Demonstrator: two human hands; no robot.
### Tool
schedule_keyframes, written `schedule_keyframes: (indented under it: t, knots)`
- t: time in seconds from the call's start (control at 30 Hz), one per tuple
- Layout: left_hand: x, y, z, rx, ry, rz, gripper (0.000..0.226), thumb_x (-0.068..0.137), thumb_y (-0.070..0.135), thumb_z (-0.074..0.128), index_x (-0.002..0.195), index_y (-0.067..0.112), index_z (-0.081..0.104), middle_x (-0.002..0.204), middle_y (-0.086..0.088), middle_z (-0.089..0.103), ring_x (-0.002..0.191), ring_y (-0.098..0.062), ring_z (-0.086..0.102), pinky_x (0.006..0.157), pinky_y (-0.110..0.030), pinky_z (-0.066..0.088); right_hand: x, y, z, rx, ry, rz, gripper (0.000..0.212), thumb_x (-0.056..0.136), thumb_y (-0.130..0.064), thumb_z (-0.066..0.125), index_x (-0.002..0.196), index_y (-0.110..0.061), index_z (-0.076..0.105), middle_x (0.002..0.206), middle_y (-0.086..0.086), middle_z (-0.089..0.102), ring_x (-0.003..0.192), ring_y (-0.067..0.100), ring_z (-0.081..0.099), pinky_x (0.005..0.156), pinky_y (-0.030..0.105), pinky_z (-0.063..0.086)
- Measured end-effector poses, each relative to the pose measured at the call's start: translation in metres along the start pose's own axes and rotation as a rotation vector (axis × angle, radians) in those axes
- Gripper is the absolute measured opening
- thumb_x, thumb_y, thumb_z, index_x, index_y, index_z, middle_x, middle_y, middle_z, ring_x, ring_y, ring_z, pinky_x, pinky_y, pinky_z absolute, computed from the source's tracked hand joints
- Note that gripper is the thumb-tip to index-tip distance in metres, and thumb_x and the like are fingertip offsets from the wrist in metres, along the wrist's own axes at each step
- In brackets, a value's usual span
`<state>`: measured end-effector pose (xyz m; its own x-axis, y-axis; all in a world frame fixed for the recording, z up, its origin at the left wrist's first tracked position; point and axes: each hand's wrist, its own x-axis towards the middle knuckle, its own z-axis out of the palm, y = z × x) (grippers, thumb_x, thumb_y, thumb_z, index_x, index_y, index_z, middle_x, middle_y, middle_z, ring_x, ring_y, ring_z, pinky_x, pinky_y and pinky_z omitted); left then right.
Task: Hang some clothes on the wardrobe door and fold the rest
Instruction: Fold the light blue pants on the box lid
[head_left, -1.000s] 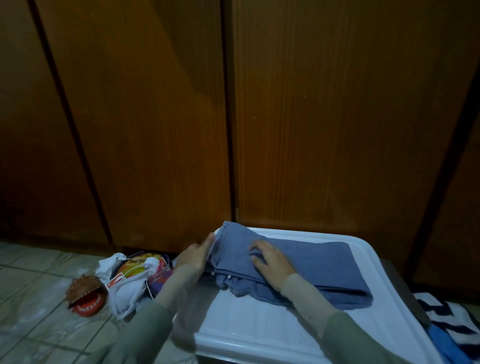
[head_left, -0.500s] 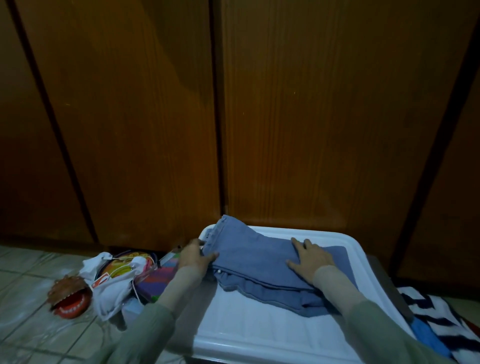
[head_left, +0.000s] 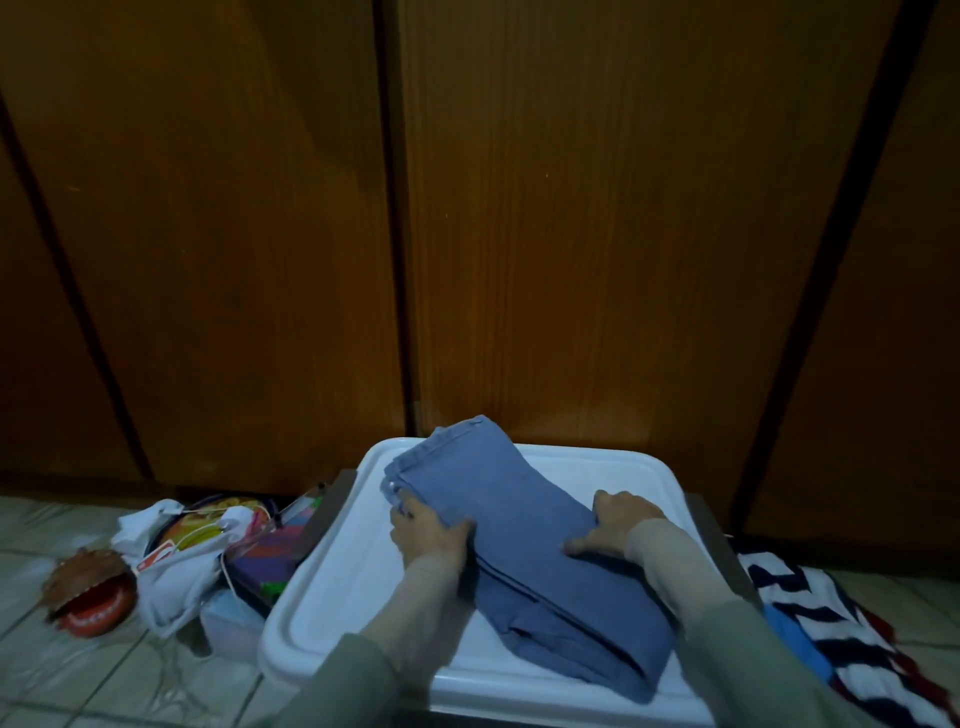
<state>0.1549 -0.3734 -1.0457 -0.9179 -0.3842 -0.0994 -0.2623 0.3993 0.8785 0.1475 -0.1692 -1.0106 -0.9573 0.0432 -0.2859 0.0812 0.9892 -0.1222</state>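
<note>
The left hand (head_left: 428, 535) gripped the folded blue jeans (head_left: 524, 551) at their edge while the right hand (head_left: 615, 527) pressed them with spread fingers on the white lid (head_left: 332, 587).

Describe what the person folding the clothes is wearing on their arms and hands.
Both hands are bare: no gloves, rings or watch show on the left hand or the right hand. Each arm has a snug pale beige cuff at the wrist, under a looser grey-green sleeve covering the forearm.

folded blue jeans (head_left: 524, 551), diagonal on white lid (head_left: 337, 587)
</note>
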Motion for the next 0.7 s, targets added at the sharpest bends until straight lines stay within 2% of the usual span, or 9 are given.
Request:
schedule_keyframes:
  t: [0.13, 0.23, 0.33, 0.4, 0.47, 0.53, 0.6, 0.7]
  knots:
    - [0.008, -0.004, -0.001, -0.069, -0.144, 0.163, 0.088, 0.085, 0.010, 0.064, 0.150, 0.011, 0.004, 0.155, -0.011, 0.016, 0.142, -0.030, 0.020, 0.114, -0.037, 0.020, -0.009, 0.004, 0.009, 0.102, -0.031, -0.020, 0.073, 0.069, -0.071, 0.063, 0.115, -0.017, 0.048, 0.119, 0.003, 0.056, 0.099, 0.019, 0.055, 0.075, 0.026, 0.039]
    - [-0.001, 0.003, 0.007, -0.149, -0.269, 0.206, 0.092, 0.087, 0.008, 0.060, 0.150, 0.022, -0.007, 0.157, -0.003, 0.011, 0.143, -0.027, 0.018, 0.117, -0.042, 0.020, -0.019, 0.007, 0.014, 0.153, -0.057, -0.045, 0.066, 0.068, -0.071, 0.064, 0.107, -0.020, 0.051, 0.116, 0.001, 0.059, 0.090, 0.016, 0.052, 0.075, 0.026, 0.040]
    - [-0.015, 0.011, 0.022, 0.016, -0.356, 0.200, 0.100, 0.089, 0.016, 0.059, 0.146, 0.019, -0.023, 0.158, -0.002, 0.000, 0.143, -0.027, 0.019, 0.115, -0.039, 0.025, -0.024, 0.011, 0.021, 0.228, -0.131, -0.051, 0.061, 0.064, -0.072, 0.066, 0.096, -0.022, 0.053, 0.104, 0.001, 0.065, 0.080, 0.016, 0.057, 0.070, 0.025, 0.044]
    - [-0.015, 0.013, 0.024, 0.089, -0.408, 0.235, 0.092, 0.092, 0.011, 0.054, 0.147, 0.016, -0.020, 0.156, -0.005, 0.010, 0.142, -0.026, 0.022, 0.112, -0.033, 0.025, -0.027, 0.014, 0.025, 0.281, -0.164, -0.046, 0.067, 0.059, -0.077, 0.065, 0.100, -0.024, 0.057, 0.097, 0.000, 0.069, 0.071, 0.017, 0.061, 0.066, 0.025, 0.046]
    - [-0.009, 0.015, 0.022, 0.139, -0.455, 0.289, 0.084, 0.094, 0.005, 0.049, 0.148, 0.018, -0.015, 0.156, -0.006, 0.012, 0.141, -0.025, 0.024, 0.111, -0.030, 0.023, -0.029, 0.015, 0.030, 0.269, -0.128, -0.038, 0.075, 0.059, -0.082, 0.060, 0.110, -0.026, 0.057, 0.104, -0.003, 0.068, 0.079, 0.017, 0.063, 0.071, 0.026, 0.047]
    - [-0.005, 0.018, 0.021, 0.160, -0.501, 0.338, 0.080, 0.096, 0.005, 0.045, 0.148, 0.021, -0.014, 0.158, -0.002, 0.006, 0.144, -0.024, 0.017, 0.114, -0.033, 0.018, -0.030, 0.014, 0.032, 0.200, -0.021, -0.013, 0.073, 0.066, -0.080, 0.055, 0.115, -0.026, 0.054, 0.114, -0.003, 0.063, 0.096, 0.018, 0.061, 0.082, 0.029, 0.046]
    - [-0.003, 0.022, 0.021, 0.167, -0.532, 0.365, 0.077, 0.097, 0.008, 0.043, 0.149, 0.024, -0.012, 0.158, -0.001, 0.006, 0.144, -0.024, 0.015, 0.115, -0.036, 0.015, -0.028, 0.014, 0.032, 0.215, 0.090, 0.045, 0.067, 0.071, -0.077, 0.054, 0.110, -0.023, 0.053, 0.114, 0.000, 0.062, 0.101, 0.020, 0.059, 0.078, 0.029, 0.043]
    - [-0.002, 0.029, 0.022, 0.170, -0.564, 0.417, 0.076, 0.097, 0.005, 0.042, 0.149, 0.023, -0.010, 0.158, -0.001, 0.007, 0.144, -0.023, 0.016, 0.115, -0.033, 0.015, -0.021, 0.016, 0.033, 0.261, 0.154, 0.105, 0.061, 0.073, -0.075, 0.054, 0.101, -0.020, 0.053, 0.109, 0.002, 0.063, 0.097, 0.021, 0.060, 0.068, 0.028, 0.039]
